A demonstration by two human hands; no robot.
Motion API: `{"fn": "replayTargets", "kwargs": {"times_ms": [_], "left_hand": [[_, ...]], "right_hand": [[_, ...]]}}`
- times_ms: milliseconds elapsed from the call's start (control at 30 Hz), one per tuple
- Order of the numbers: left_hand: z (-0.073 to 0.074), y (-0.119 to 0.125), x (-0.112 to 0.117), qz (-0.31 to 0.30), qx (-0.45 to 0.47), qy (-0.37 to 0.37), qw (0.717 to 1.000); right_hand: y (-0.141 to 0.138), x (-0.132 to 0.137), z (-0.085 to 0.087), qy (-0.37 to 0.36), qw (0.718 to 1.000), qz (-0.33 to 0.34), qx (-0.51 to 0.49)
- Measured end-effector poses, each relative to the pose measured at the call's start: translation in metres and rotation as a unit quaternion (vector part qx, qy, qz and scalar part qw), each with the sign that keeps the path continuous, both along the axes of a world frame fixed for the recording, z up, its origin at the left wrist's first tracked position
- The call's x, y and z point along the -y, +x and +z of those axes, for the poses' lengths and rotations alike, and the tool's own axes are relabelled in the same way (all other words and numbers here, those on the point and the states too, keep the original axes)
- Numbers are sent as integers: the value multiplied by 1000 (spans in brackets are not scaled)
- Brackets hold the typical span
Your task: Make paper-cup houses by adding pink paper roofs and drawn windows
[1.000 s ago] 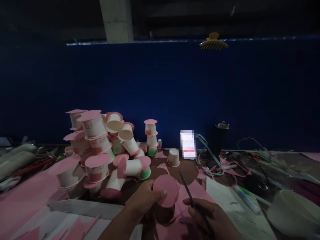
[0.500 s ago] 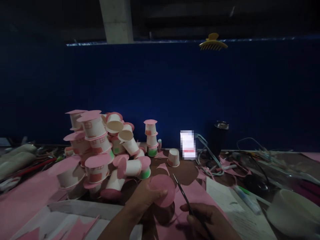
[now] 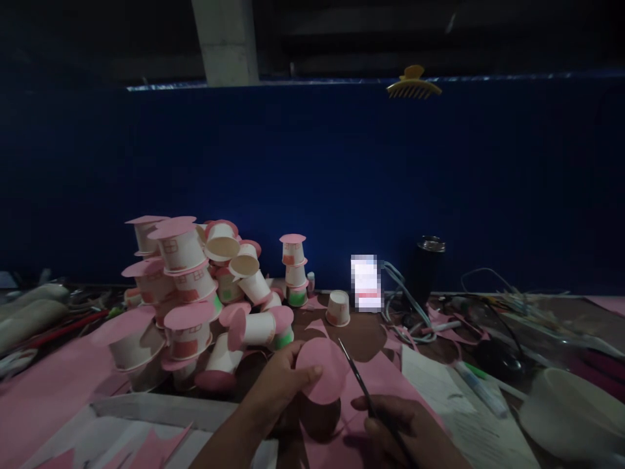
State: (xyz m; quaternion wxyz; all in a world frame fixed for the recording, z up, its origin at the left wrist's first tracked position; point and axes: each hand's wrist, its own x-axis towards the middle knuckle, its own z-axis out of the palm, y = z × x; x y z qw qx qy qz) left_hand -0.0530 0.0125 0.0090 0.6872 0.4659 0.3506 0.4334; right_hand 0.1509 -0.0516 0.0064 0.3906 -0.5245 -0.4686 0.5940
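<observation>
My left hand (image 3: 286, 384) pinches a round pink paper disc (image 3: 323, 370) by its left edge, thumb on its face. Low on the right, my right hand (image 3: 403, 423) is closed around scissors (image 3: 360, 380); their narrow metal blades point up and away, just right of the disc, and the handles are mostly hidden in the fingers. Beneath both hands lies a cut pink sheet (image 3: 375, 378). An upside-down white paper cup (image 3: 338, 308) stands alone beyond the disc. To its left rises a stack of cups (image 3: 295, 275) topped with a pink disc.
A pile of paper cups with pink discs (image 3: 188, 319) fills the left. In front of it sits a white box (image 3: 161, 407) of pink scraps. Toward the right are a lit phone (image 3: 367, 283), a dark flask (image 3: 426, 273), printed paper (image 3: 439, 384) and a white bowl (image 3: 571, 413).
The paper disc has tilted to face me more squarely and looks brighter, shifting slightly right with my left hand. My right hand and the scissors have hardly moved.
</observation>
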Motion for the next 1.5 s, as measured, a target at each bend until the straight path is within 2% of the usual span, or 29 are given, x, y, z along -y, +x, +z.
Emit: {"fn": "replayTargets", "kwargs": {"times_ms": [133,333,500,633,867,1033,1233,1500], "left_hand": [[1,1,-2,20,-3,-15,1000],[1,-1,-1,16,-29,-15,999],[2,0,-1,6,-49,-14,999],[9,1,2,11,-68,-14,998],[22,-2,7,-36,-83,-23,996],[18,-3,5,-35,-94,-17,995],[11,-3,3,-41,-81,-20,996],[17,-2,5,-45,-74,-20,996]], "right_hand": [[0,0,4,-8,1000,1,10],[2,0,4,2,1000,16,-9],[4,1,6,-6,999,23,24],[4,1,4,9,998,46,29],[6,2,8,-9,997,68,34],[6,2,10,-7,997,65,44],[3,3,8,-3,999,49,10],[2,4,16,-5,999,44,13]]}}
